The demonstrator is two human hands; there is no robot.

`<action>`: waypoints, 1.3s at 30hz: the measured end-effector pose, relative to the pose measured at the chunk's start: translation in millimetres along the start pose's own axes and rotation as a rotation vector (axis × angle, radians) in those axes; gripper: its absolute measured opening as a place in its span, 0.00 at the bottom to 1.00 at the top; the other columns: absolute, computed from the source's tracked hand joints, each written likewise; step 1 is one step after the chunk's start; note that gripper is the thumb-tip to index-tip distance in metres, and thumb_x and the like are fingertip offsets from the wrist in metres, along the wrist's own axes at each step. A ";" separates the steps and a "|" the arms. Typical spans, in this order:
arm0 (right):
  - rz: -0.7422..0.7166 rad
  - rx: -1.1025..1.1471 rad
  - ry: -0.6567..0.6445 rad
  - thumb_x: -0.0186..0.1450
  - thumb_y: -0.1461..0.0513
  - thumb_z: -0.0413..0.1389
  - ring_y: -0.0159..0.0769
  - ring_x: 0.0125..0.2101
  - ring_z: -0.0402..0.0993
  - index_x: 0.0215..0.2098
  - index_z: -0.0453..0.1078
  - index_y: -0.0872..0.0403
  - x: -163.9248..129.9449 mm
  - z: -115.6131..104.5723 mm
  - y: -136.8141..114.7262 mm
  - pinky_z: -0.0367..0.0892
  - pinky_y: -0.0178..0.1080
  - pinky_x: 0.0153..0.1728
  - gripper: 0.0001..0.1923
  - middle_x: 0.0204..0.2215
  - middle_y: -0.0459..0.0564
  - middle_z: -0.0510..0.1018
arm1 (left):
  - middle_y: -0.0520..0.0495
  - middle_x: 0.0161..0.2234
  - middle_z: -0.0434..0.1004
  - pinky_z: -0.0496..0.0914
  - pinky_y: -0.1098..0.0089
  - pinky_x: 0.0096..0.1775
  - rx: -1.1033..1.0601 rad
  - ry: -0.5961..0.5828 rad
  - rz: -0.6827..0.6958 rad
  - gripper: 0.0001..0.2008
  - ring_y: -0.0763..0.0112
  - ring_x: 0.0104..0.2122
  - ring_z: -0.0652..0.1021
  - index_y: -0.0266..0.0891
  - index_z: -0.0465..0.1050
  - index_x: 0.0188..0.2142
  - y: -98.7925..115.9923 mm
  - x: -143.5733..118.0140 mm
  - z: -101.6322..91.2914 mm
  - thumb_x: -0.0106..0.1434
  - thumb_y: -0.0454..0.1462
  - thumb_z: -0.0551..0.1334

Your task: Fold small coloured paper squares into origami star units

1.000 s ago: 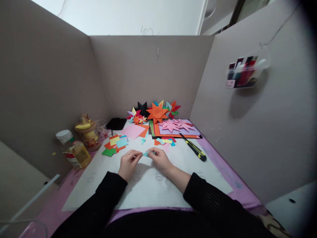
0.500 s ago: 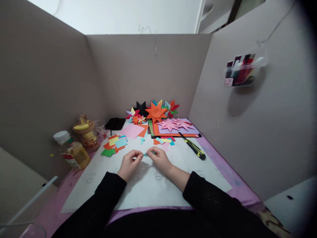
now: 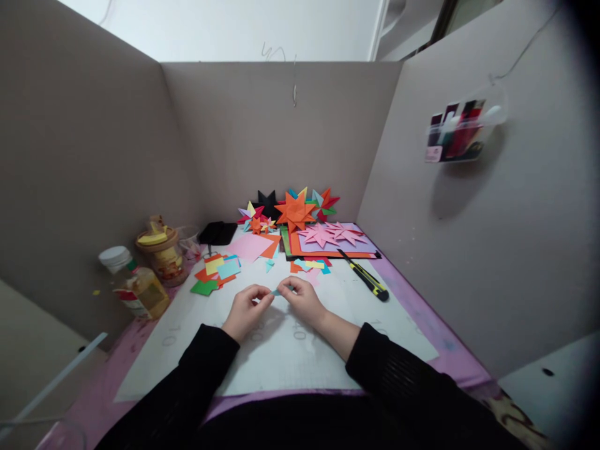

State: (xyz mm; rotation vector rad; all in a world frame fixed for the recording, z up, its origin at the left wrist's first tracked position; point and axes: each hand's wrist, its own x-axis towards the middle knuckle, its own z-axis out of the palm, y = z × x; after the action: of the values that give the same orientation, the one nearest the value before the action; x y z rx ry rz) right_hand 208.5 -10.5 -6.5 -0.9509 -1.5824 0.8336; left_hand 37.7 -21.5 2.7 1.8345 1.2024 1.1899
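Between my two hands, just above the white sheet [image 3: 281, 369], is a small piece of light blue paper [image 3: 276, 292]. My left hand [image 3: 248, 309] pinches its left end between thumb and finger. My right hand [image 3: 302, 301] grips the other side with closed fingertips, which hide most of the paper. Beyond my hands lies a small folded light blue piece [image 3: 269, 265]. To the left of it are several coloured paper squares [image 3: 228, 269], and to the right a small group of coloured paper strips [image 3: 313, 265].
A black and yellow utility knife [image 3: 370, 282] lies on the right. Folded paper stars [image 3: 296, 211] stand along the back, with pink stars [image 3: 320, 235] on stacked coloured sheets. At the left are a bottle of yellowish liquid [image 3: 147, 297], a lidded tub [image 3: 166, 259] and a black phone-like object [image 3: 218, 233].
My left hand has shifted slightly to the right, closer to my right fingertips. Both hands keep hold of the light blue paper.
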 end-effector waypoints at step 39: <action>0.133 0.316 0.024 0.55 0.59 0.58 0.29 0.26 0.65 0.42 0.59 0.52 15.6 -5.0 20.0 0.61 0.33 0.30 0.18 0.25 0.40 0.67 | 0.53 0.22 0.65 0.62 0.74 0.28 0.078 0.140 -0.044 0.11 0.74 0.24 0.67 0.37 0.65 0.25 -7.5 7.6 -5.6 0.59 0.42 0.55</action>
State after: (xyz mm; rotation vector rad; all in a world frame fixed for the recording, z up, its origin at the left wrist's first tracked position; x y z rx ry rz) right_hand 214.6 12.5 -16.6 -0.8388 -1.3278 1.1232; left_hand 31.2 -11.4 1.0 1.7961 1.3772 1.2810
